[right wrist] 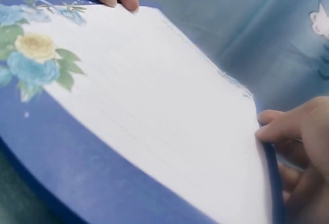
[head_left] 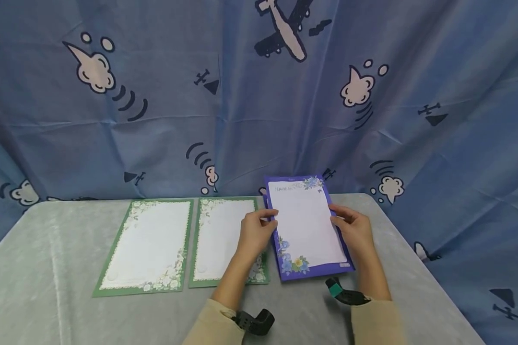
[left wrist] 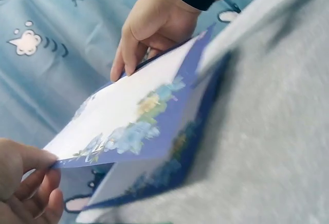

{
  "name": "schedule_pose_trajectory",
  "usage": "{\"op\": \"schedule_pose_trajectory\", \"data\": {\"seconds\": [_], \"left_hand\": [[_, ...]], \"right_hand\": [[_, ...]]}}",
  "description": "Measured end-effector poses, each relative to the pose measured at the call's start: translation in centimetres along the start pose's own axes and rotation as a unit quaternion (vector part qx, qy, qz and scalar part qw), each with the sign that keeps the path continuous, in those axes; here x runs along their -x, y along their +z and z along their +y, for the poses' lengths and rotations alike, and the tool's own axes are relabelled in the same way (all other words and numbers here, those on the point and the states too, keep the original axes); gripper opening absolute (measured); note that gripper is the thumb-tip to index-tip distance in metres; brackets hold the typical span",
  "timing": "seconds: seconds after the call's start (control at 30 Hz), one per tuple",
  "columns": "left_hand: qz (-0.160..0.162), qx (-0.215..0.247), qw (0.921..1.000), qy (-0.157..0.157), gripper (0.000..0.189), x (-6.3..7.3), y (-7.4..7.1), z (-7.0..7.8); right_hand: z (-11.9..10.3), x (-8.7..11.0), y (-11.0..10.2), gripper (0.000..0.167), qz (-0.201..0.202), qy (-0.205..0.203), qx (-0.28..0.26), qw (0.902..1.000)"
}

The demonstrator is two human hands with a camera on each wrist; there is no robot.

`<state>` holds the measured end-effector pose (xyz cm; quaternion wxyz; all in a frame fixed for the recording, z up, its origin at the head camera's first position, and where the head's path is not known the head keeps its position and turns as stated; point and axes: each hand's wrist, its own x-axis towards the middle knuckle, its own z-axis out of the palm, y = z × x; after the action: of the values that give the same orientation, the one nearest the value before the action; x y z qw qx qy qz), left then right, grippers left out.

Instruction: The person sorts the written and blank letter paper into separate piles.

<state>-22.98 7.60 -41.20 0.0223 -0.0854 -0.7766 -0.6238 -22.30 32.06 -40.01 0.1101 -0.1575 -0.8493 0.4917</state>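
Both hands hold a sheet of purple-blue bordered paper [head_left: 308,225] with blue and yellow flowers, printed on white. My left hand [head_left: 255,233] pinches its left edge between thumb and fingers. At the opposite edge, my right hand [head_left: 355,231] grips it the same way. In the left wrist view, the sheet is raised and tilted over a second blue-bordered sheet [left wrist: 154,175] with matching flowers. Left of it lie two green-bordered papers with white flowers: the nearer paper [head_left: 224,225] is partly covered by my left forearm, and the farther paper [head_left: 148,244] shows fully.
The papers are on a grey cloth-covered table [head_left: 34,287]. Behind its far edge hangs a blue curtain [head_left: 164,134] printed with planes and clouds. Black bands with wrist cameras sit on both wrists, the left camera [head_left: 256,323] low over the table.
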Motion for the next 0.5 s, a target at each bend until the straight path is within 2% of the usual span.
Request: {"op": "schedule_pose_trajectory", "data": {"seconds": [0.23,0.5], "left_hand": [[0.003,-0.064,0.9979,0.006,0.023,0.1,0.8,-1.7],[0.016,-0.143,0.9896,0.003,0.022,0.3,1.6,-2.7]], "right_hand": [[1.5,-0.3,0.9,0.036,-0.008,-0.029,0.04,0.9987],[1.9,-0.2,2.0,0.037,-0.002,-0.043,0.111,0.9929]]}}
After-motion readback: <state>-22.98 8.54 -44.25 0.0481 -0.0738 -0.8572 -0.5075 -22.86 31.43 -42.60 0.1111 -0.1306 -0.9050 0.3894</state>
